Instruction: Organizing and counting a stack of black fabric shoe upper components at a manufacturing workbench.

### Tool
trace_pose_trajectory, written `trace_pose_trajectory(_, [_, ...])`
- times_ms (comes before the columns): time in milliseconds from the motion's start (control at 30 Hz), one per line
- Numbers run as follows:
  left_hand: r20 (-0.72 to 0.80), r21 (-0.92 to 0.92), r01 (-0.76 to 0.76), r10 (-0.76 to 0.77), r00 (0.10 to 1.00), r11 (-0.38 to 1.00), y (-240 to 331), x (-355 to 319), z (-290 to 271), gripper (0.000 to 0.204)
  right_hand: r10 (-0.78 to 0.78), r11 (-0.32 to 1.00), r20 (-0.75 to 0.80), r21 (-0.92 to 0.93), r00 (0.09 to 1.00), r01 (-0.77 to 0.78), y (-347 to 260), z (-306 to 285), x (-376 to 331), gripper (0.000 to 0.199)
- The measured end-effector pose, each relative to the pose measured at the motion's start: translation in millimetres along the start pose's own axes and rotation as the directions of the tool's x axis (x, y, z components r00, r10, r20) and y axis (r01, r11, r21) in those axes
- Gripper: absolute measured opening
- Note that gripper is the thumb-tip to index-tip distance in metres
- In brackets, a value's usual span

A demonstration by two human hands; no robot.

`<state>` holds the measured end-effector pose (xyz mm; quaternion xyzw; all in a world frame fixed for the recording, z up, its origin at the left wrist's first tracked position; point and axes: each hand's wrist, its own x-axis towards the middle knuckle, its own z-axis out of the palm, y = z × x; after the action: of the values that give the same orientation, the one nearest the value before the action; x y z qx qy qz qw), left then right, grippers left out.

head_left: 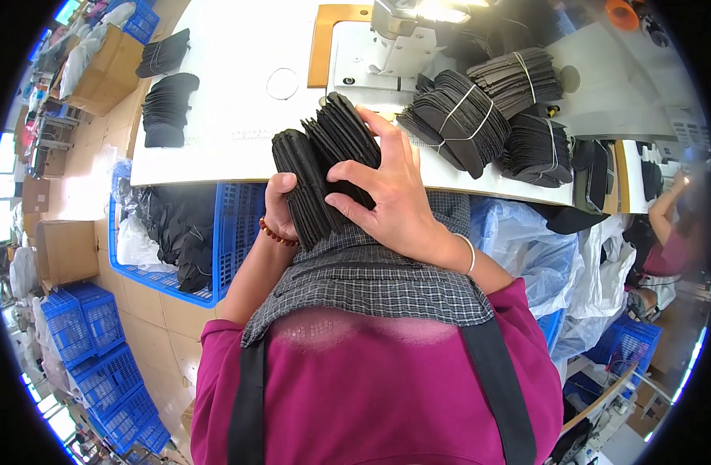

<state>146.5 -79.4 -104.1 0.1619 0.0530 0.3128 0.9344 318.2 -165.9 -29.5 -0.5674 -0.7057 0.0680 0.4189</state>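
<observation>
Two thick stacks of black fabric pieces are held side by side in front of me, just over the table's near edge. My left hand (281, 203) is closed round the left stack (302, 186), its thumb on the near side and a beaded bracelet at the wrist. Around the right stack (341, 136) my right hand (394, 190) is closed, thumb and fingers bent over its side. Where the stacks meet, they touch. To the right, on the table, lie several string-tied bundles of dark fabric pieces (457, 116). What the fingers do beneath the stacks is hidden.
A sewing machine (394, 50) stands on the white table (223, 85) behind my hands. Two dark stacks (169, 108) lie at the table's left. A blue crate (227, 232) with black fabric is below left. Clear plastic bags (518, 240) hang at right; another person (669, 232) sits beyond.
</observation>
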Motion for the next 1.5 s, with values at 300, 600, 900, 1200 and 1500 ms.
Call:
trace_pose_trajectory(300, [-0.034,0.160,0.051,-0.047,0.998,0.986,0,-4,-7,0.070,-0.008,0.999,0.007,-0.031,1.000,0.008,-1,2,-2,0.032])
trace_pose_trajectory(600, [-0.186,0.335,-0.012,0.079,0.979,0.942,-5,2,10,0.057,-0.024,0.999,-0.021,-0.037,0.999,0.023,3,7,-2,0.029])
trace_pose_trajectory(900, [-0.170,0.342,0.028,0.033,0.985,0.939,-2,0,4,0.072,-0.054,0.998,-0.047,0.019,0.997,0.055,0,6,-1,0.031])
trace_pose_trajectory(1200, [-0.132,0.241,0.024,0.009,0.991,0.970,-4,1,-3,0.075,-0.055,0.998,-0.041,-0.006,0.998,0.055,0,4,-2,0.031])
trace_pose_trajectory(1500, [-0.179,0.264,0.052,-0.004,0.984,0.963,-3,1,-1,0.072,-0.051,0.999,-0.035,-0.001,0.998,0.051,3,4,0,0.031])
